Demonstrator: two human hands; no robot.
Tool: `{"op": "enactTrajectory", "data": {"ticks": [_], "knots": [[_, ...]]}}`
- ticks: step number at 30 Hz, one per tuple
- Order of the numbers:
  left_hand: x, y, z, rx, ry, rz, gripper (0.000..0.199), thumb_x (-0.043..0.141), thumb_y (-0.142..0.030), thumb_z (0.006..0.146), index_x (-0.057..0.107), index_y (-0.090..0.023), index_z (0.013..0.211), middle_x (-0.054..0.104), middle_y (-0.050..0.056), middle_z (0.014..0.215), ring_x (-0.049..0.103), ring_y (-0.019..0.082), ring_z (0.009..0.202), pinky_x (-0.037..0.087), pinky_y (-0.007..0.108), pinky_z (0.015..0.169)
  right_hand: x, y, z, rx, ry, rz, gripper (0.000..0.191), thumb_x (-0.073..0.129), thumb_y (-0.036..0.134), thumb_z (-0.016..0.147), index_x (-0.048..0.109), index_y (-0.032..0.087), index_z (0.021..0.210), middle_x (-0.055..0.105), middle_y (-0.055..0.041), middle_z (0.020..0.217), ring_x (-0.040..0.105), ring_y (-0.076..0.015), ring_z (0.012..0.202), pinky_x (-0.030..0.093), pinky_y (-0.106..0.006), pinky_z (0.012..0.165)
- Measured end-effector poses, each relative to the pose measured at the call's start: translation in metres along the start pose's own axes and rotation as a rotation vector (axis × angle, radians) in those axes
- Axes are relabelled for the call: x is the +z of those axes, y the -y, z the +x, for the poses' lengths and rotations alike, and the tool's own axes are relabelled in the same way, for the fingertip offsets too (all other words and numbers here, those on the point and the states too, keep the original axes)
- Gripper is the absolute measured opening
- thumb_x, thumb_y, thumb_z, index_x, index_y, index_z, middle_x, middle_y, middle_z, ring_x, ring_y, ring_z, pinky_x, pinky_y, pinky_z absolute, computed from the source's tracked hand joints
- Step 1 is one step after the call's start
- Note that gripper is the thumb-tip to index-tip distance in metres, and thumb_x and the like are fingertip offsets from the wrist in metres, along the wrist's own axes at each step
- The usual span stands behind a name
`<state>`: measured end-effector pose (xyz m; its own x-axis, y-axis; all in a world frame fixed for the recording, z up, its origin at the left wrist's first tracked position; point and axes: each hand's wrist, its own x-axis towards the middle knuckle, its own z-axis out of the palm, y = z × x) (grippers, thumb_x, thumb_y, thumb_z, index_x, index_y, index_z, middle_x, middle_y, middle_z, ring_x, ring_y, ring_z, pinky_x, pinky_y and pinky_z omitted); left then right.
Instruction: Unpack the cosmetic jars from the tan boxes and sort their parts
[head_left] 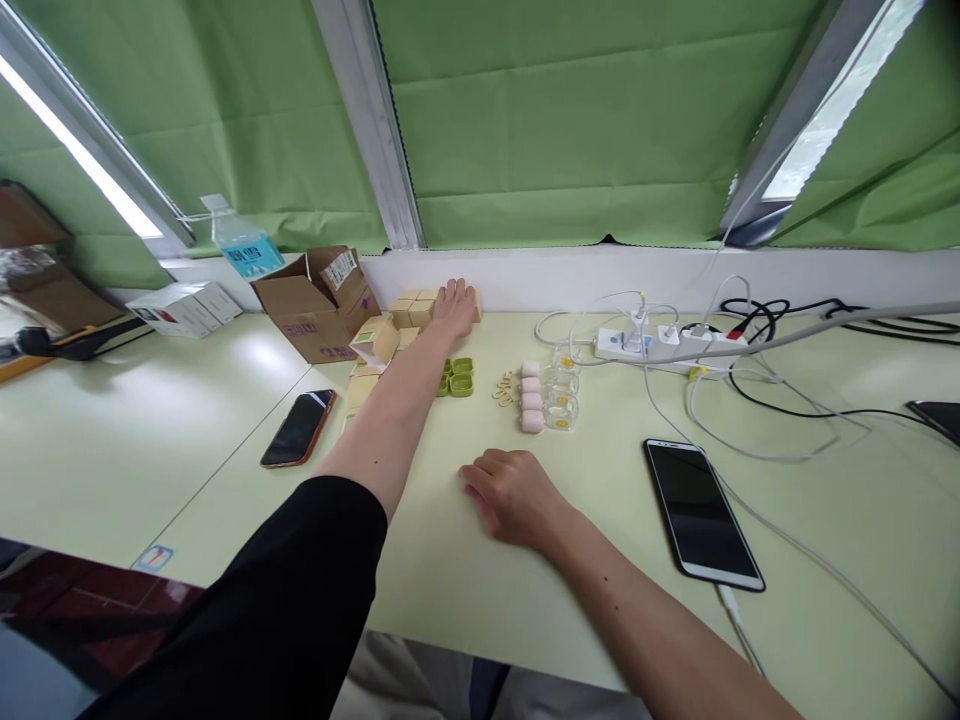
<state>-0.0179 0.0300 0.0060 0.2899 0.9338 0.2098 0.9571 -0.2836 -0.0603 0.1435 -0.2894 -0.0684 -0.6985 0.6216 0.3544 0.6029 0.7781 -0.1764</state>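
Head view, seated person at a pale tabletop. Left arm stretched far forward; left hand over the small tan boxes, grouped toward the back edge near the white ledge. Box ends show on both sides of the hand. Fingers drape down over the row; from where I stand, cannot tell whether the left grip has closed on a box or merely lies on top.

Right hand low and nearer the body, at or just above the tabletop, fingers curled in, grip loosely closed. What lies inside the curl is hidden.

Between and beyond the hands: green containers clustered beside the left forearm, which covers some of them. Next to the right, gold-coloured hooks in a loose scatter. Then pale pink pieces in a short column, with clear cups lined up just beside them.

Left of the forearm: opened tan carton, tilted; brown cardboard box behind it, flaps up; orange-edged phone lying flat nearer the person.

Right side: white power strip amid tangled cables; white-fronted phone flat, screen dark, white cable at its near end.
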Motion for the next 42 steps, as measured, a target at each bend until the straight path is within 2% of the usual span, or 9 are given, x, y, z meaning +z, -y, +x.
{"op": "enactTrajectory", "data": {"ticks": [4,9,15,17,20,25,29,36,42], "knots": [[0.003,-0.001,-0.003,0.043,-0.023,-0.007,0.066,0.064,-0.020,0.090,0.046,-0.002,0.151,0.051,0.030,0.155,0.032,0.041,0.155,0.021,0.055,0.128,0.000,-0.001,0.000,0.001,-0.006,0.000,0.006,0.063,0.019,0.099,0.065,0.020,0.094,0.075,-0.0042,0.087,0.059,-0.0180,0.077,0.023,-0.036,0.062],[-0.003,-0.005,-0.009,0.022,-0.052,0.020,0.065,0.068,-0.020,0.088,0.050,-0.005,0.148,0.052,0.029,0.151,0.043,0.044,0.143,0.032,0.058,0.119,-0.001,0.000,0.000,0.008,0.002,-0.003,0.005,0.063,0.019,0.099,0.067,0.020,0.097,0.076,-0.0048,0.088,0.060,-0.0184,0.078,0.024,-0.036,0.063],[-0.030,-0.026,-0.036,-0.019,-0.118,0.014,0.047,0.062,-0.012,0.089,0.058,-0.005,0.136,0.051,0.028,0.146,0.041,0.043,0.143,0.034,0.055,0.119,0.002,-0.002,-0.001,-0.011,-0.058,-0.021,0.008,0.062,0.017,0.097,0.069,0.020,0.096,0.075,-0.0044,0.084,0.058,-0.0180,0.075,0.024,-0.036,0.062],[-0.046,-0.035,-0.062,-0.022,-0.186,-0.082,0.050,0.061,-0.013,0.090,0.055,-0.007,0.140,0.050,0.025,0.149,0.044,0.041,0.142,0.038,0.051,0.118,0.002,-0.003,-0.002,-0.034,-0.128,-0.035,0.011,0.060,0.017,0.098,0.069,0.020,0.093,0.074,-0.0039,0.080,0.056,-0.0171,0.070,0.024,-0.036,0.062],[-0.072,-0.045,-0.127,0.091,-0.212,-0.206,0.051,0.060,-0.018,0.094,0.052,-0.012,0.144,0.055,0.021,0.147,0.055,0.036,0.134,0.045,0.047,0.115,-0.004,-0.005,-0.006,-0.060,-0.317,-0.063,0.021,0.056,0.021,0.103,0.068,0.020,0.086,0.068,-0.0029,0.069,0.049,-0.0159,0.061,0.022,-0.037,0.060],[-0.092,-0.049,-0.262,0.248,0.068,-0.190,0.043,0.068,-0.032,0.093,0.065,-0.021,0.134,0.070,0.016,0.130,0.064,0.040,0.126,0.047,0.055,0.114,-0.022,-0.005,-0.016,-0.038,-0.606,-0.087,0.021,0.056,0.026,0.104,0.071,0.022,0.090,0.063,-0.0024,0.063,0.050,-0.0169,0.057,0.027,-0.038,0.059],[-0.088,-0.050,-0.320,0.327,0.161,-0.271,0.050,0.069,-0.032,0.093,0.064,-0.024,0.143,0.070,0.014,0.137,0.065,0.036,0.130,0.048,0.052,0.115,-0.025,-0.005,-0.016,-0.053,-0.694,-0.096,0.020,0.057,0.023,0.102,0.071,0.022,0.087,0.062,-0.0012,0.060,0.049,-0.0160,0.055,0.028,-0.037,0.058],[-0.092,-0.033,-0.317,0.340,0.323,-0.487,0.076,0.075,-0.044,0.094,0.045,-0.034,0.163,0.059,0.010,0.159,0.057,0.033,0.147,0.048,0.047,0.120,-0.013,-0.008,-0.012,-0.042,-0.619,-0.019,0.026,0.055,0.019,0.100,0.063,0.021,0.075,0.062,0.0005,0.058,0.046,-0.0131,0.052,0.028,-0.033,0.057],[-0.083,-0.033,-0.295,0.324,0.385,-0.511,0.064,0.076,-0.051,0.093,0.058,-0.030,0.150,0.067,0.008,0.150,0.065,0.032,0.138,0.053,0.046,0.115,-0.004,-0.019,-0.011,0.219,-0.546,0.160,0.016,0.054,0.021,0.097,0.059,0.023,0.083,0.063,0.0013,0.061,0.052,-0.0142,0.053,0.031,-0.031,0.057]]}}
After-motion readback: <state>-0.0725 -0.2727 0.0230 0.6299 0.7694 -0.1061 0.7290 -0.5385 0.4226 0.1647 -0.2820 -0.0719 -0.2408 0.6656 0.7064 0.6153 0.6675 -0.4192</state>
